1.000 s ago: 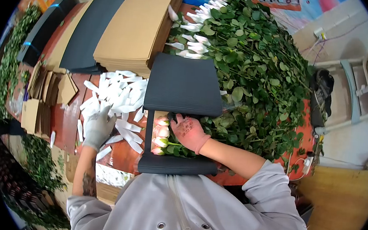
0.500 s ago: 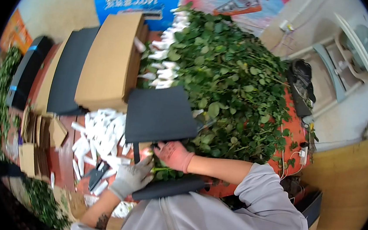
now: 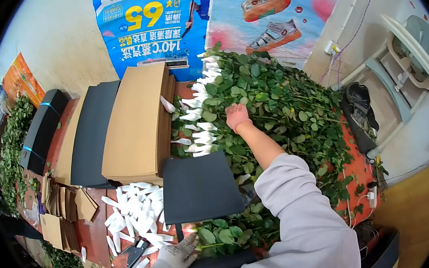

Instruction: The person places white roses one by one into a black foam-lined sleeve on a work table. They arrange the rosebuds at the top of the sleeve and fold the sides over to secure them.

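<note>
My right hand (image 3: 237,117), in a pink glove, is over the heap of leafy rose stems (image 3: 273,108). Its fingers curl down among the leaves, and what they grip is hidden. Along the heap's left side, white sleeves (image 3: 206,126) cover the flower heads. In a grey glove, my left hand (image 3: 175,258) rests at the near edge with fingers stretched out, beside a pale pink rose (image 3: 191,229). Leaves of that rose lie to its right. Just above is a black square pad (image 3: 202,188). A black stapler (image 3: 135,252) lies left of my left hand.
Loose white sleeves (image 3: 136,209) are piled left of the pad. Behind them stand stacked cardboard sheets (image 3: 136,122) and black sheets (image 3: 93,133). Small cardboard pieces (image 3: 62,207) lie farther left. A white high chair (image 3: 409,64) and a black bag (image 3: 359,111) are at the right.
My right hand has left the rose by the pad and moved up and away onto the leafy heap. My left hand stays by the rose. The view has tilted upward.
</note>
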`<state>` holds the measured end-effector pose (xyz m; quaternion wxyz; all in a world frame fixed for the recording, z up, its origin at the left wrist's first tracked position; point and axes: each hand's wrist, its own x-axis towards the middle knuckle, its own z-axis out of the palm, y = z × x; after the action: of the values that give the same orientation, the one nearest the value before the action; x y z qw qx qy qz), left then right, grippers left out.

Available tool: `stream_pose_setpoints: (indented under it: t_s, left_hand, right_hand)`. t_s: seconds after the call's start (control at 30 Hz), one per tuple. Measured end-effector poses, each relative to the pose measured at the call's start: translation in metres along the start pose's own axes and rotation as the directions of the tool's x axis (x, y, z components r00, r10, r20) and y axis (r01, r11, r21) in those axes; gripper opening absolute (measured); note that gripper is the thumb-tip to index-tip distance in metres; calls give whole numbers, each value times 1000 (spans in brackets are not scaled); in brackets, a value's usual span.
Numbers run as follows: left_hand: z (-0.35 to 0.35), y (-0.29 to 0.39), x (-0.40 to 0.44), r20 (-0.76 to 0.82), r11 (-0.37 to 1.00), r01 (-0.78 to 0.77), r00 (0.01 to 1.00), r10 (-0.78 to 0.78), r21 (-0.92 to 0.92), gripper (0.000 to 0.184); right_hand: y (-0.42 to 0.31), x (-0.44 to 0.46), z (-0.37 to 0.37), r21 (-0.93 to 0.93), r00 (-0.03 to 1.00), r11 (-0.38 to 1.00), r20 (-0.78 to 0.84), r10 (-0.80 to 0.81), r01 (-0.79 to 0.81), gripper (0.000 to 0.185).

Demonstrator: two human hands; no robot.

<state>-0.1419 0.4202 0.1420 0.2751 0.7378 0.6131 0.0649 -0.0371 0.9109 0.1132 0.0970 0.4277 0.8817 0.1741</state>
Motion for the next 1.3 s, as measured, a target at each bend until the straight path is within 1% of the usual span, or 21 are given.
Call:
stream_pose_setpoints:
  t_s: [0.07,0.17,0.23,0.37,0.5,0.57,0.7,0.73,0.77,0.83,0.9,0.93,0.97,1.0,1.03,1.1,1.17,1.2,1.23,1.27,1.3]
  left_hand:
    - [1,0,-3,-26,1000,1,1000,-1,-17,49]
    - [-1,3,1,-63,999,-9,998,6,-38,47]
    - [-5,4,3,-84,999,-36,996,34,-23,45]
    - [-27,16,5,-132,994,-107,985,111,39,39]
    - [-62,27,14,-401,943,-325,875,270,-74,29]
    - [-94,34,18,-450,930,-348,853,263,-116,27]
    - [-153,54,27,-463,878,-289,882,90,-381,25]
    - [-158,53,34,-474,851,-281,880,43,-444,27]
    - [-168,56,42,-479,894,-282,874,89,-347,29]
    - [-173,59,52,-521,944,-289,836,169,-157,30]
    - [-173,62,51,-479,944,-307,852,214,-123,31]
    - [-168,60,46,-443,937,-307,872,208,-165,32]
    - [-163,57,41,-411,930,-302,890,197,-208,32]
    - [-159,54,36,-444,922,-284,884,145,-263,31]
    - [-155,38,33,-419,928,-278,895,155,-250,38]
    - [-147,32,31,-529,808,-308,849,-4,-502,54]
    - [-149,54,38,-654,678,-458,755,-44,-575,79]
    - [-157,70,35,-648,664,-476,761,-17,-576,89]
    - [-164,84,31,-640,652,-491,768,11,-578,99]
    - [-161,91,30,-653,601,-543,756,45,-587,98]
    - [-155,95,27,-668,545,-594,740,79,-592,98]
  right_hand:
    - [-6,-5,-10,-71,996,997,88,-24,30,24]
    - [-6,2,12,-56,986,995,-146,78,-87,25]
    - [-2,-2,8,-226,969,974,-232,-87,33,23]
    - [29,-17,-36,107,993,994,-115,31,-19,22]
    - [82,-43,-68,149,918,977,-346,194,-151,28]
    - [125,-50,-88,186,854,941,-398,334,-282,31]
    - [246,-102,-138,620,747,779,-474,467,-94,29]
    - [267,-125,-152,626,695,742,-422,581,-240,29]
    - [287,-143,-162,623,625,687,-378,683,-374,30]
    - [350,-188,-159,132,678,819,-497,541,-558,26]
    - [372,-249,-181,857,203,407,-358,911,-315,21]
    - [443,-278,-149,276,393,621,-574,719,-734,20]
    - [442,-316,-168,132,320,463,-559,765,-877,20]
    - [455,-338,-181,732,37,521,-564,825,-439,19]
    - [468,-361,-194,758,-249,578,-522,816,303,23]
    - [421,-385,-243,682,20,411,-529,848,606,25]
    - [307,-374,-285,711,280,562,-692,665,423,25]
    - [286,-367,-255,618,267,779,-772,577,101,28]
    - [208,-364,-252,612,519,789,-657,547,-57,30]
    - [187,-364,-223,-34,675,988,-727,-127,150,36]
    - [126,-355,-238,37,670,904,-684,-288,426,42]
